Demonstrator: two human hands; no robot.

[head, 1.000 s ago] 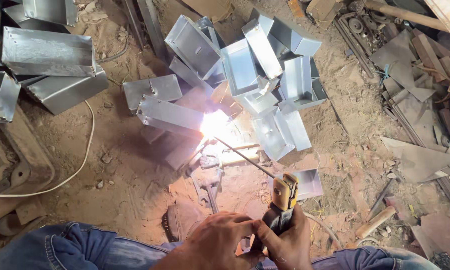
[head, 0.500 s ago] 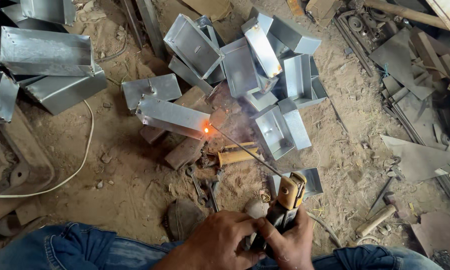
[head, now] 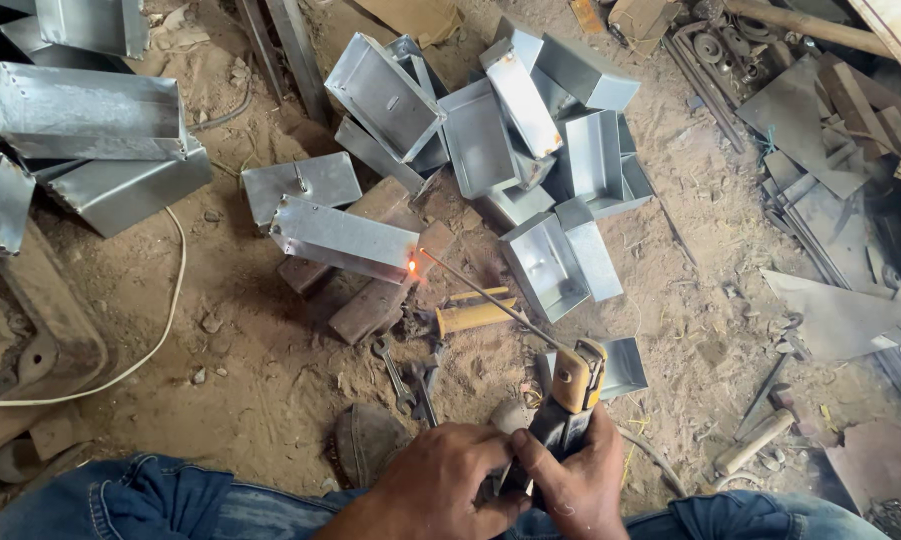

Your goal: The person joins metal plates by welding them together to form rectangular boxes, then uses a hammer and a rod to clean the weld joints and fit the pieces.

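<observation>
I keep both hands clenched on electrode holder [head: 570, 400]: left hand [head: 440, 485], right hand [head: 575, 485]. Rod [head: 485, 300] tip at glowing corner of metal box [head: 342, 238], on bricks [head: 375, 300]. I'd judge: brace wrists, short arc, steady angle.

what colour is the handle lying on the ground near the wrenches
Yellow, seen in the head view: the handle lies on the dirt just right of the wrenches.

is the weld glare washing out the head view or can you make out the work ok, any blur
Head view: even daylight with soft shadows, and no washout; only a small orange glow where the welding rod meets the metal box. Boxes and sandy ground look sharp; both hands, left hand and right hand, on the electrode holder, read clearly, with no evident blur.
</observation>
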